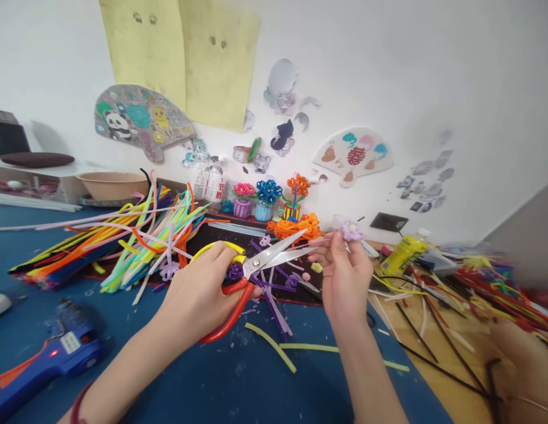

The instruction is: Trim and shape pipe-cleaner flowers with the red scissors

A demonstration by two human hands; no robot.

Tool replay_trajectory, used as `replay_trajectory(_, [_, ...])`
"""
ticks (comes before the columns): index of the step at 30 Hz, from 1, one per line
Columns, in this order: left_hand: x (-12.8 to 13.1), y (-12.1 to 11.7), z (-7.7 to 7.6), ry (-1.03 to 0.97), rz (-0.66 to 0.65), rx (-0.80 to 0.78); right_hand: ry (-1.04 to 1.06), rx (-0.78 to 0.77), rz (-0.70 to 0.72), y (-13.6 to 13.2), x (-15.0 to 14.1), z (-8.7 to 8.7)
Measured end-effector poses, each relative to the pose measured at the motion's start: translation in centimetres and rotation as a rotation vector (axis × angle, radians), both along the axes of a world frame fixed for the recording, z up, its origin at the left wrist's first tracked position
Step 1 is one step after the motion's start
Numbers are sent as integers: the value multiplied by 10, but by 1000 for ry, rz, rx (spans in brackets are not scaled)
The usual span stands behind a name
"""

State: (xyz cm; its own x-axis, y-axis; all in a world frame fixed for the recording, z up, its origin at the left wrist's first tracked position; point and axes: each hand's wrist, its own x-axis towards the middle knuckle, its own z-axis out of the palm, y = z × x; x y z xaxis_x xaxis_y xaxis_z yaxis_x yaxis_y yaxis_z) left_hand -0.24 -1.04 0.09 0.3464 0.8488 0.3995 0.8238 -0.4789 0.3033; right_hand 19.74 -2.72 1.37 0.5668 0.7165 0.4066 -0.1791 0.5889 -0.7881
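Note:
My left hand [203,288] is closed around the scissors [255,262], which have one yellow and one red handle. Their blades stand apart and point right, the tips close to my right hand [345,277]. Between the fingers of that hand is a lilac pipe-cleaner flower [352,230] with a pale centre. A thin pinkish stem seems to run left from the fingers toward the blades; whether it lies between them I cannot tell. Purple pipe-cleaner pieces [274,306] lie below the scissors on a dark mat.
A blue glue gun [62,353] with a lit red light lies at left. Bundled pipe cleaners [150,241] fill the left back. Small potted flowers [268,200] line the wall. A yellow bottle [404,253] stands at right, near another person's hand [521,353].

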Motion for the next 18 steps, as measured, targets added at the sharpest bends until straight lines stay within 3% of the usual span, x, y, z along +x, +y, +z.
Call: replay_trajectory(18, [2,-1,5,70,-20,-163,113,-18,65,1,5,-1])
